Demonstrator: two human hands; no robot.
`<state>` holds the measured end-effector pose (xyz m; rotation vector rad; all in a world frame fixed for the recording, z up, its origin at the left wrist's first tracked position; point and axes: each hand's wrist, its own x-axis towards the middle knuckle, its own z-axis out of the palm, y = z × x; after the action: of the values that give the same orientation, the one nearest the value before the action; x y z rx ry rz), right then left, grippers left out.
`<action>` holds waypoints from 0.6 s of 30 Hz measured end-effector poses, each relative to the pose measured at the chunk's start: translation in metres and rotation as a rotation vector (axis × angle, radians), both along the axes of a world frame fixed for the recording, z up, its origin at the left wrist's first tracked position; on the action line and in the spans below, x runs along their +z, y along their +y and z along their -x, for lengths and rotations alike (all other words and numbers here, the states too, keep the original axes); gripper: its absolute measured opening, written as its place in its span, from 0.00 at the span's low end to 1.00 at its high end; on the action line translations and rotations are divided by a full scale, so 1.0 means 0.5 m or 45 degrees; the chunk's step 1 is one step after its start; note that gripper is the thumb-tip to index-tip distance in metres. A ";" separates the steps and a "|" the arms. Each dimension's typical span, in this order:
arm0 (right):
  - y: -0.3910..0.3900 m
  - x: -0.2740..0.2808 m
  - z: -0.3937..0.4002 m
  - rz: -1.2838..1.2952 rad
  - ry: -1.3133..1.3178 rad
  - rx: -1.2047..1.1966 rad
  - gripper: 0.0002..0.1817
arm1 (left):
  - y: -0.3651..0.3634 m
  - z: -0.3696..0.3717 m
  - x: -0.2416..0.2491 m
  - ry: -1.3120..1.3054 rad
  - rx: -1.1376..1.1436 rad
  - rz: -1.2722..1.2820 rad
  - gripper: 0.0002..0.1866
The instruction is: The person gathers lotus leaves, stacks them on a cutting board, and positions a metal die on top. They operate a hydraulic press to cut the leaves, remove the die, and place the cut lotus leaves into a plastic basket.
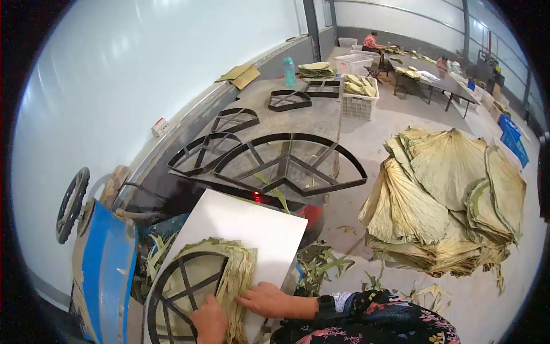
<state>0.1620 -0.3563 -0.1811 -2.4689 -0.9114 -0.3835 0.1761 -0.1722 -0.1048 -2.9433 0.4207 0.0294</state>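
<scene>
On a white board (215,215) in front of me lies a stack of dried leaves (243,266), with a black metal frame (183,272) over its left part. My left hand (209,319) is at the frame's right edge, its fingertips bent down on the frame and leaves; what it grips, if anything, is hidden. Against the right side of the leaf stack rests my right hand (269,300), palm down, its fingers pointing left over the loose leaf edges.
Beyond the board, more black frames (292,163) lie on a grey table (258,94) with a bottle (289,71). At right stands a large leaf pile (441,178). Leaf scraps (321,269) litter the area beside the board. Crates (360,106) and people (372,43) are farther back.
</scene>
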 end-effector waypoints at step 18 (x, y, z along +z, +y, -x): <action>0.009 0.005 -0.001 0.024 0.106 0.010 0.23 | -0.046 0.014 0.034 0.198 0.121 -0.119 0.48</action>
<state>0.1626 -0.3520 -0.1788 -2.4783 -0.8937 -0.2687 0.1692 -0.1954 -0.0877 -2.8765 0.2909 0.2840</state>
